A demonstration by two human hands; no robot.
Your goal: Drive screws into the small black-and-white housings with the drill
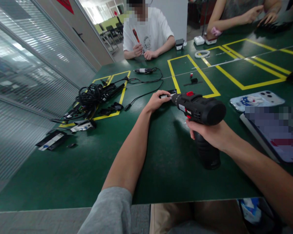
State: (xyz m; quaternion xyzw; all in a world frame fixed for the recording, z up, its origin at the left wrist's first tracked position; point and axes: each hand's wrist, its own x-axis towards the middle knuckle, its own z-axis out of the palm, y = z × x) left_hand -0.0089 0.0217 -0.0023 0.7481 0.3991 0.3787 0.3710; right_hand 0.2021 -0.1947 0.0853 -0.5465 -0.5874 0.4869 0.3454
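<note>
A black cordless drill (197, 109) with red switches is in my right hand (207, 133), whose fingers wrap round the grip. The drill points left, its chuck near the fingertips of my left hand (158, 100). My left hand is closed on a small dark part (164, 96) that lies low over the green table (161, 169). The drill's tip meets or nearly meets this part; the exact contact is too small to tell.
Tangled black cables (95, 97) lie at the left, near a black packet (52, 139). A phone (257, 100) and a notebook-like object (275, 136) are at the right. Across the table, a person holds a red screwdriver (136, 35); another person's hands are at the upper right.
</note>
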